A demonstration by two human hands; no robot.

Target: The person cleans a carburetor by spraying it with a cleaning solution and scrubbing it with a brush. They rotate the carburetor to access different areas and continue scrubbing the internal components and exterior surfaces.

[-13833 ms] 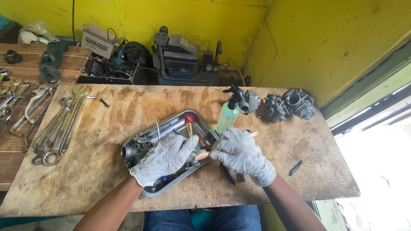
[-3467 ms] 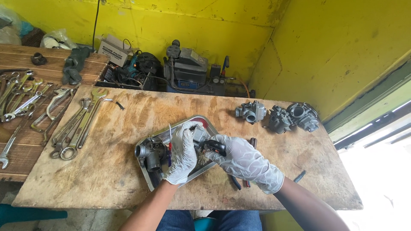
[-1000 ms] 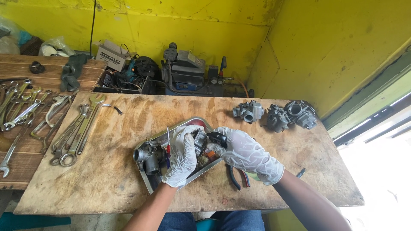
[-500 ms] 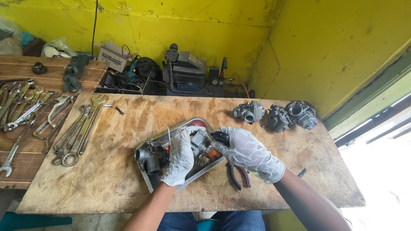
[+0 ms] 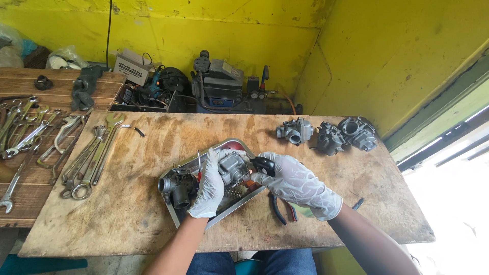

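Wrenches point(image 5: 86, 163): bare steel, long and flat, fanned out on the bench point(image 5: 127, 224) at nine o'clock from the tray.
Tray point(image 5: 170, 211): shallow dented metal, tilted rectangle; a dark carburetor body point(image 5: 175, 186) lies in its nine o'clock end.
Left hand point(image 5: 209, 186): white glove, fingers closed round the grey cast carburetor point(image 5: 233, 169) held over the tray middle.
Right hand point(image 5: 293, 183): white glove, pinched shut on a small black tool point(image 5: 265, 165) at the carburetor's three o'clock side.
Doing it well: I judge a firm left grip and work kept over the tray would catch small parts.
Pliers point(image 5: 280, 211): dark handles, under the right wrist.
Spare carburetors point(image 5: 326, 135): three, dull grey, knobbly, at two o'clock.
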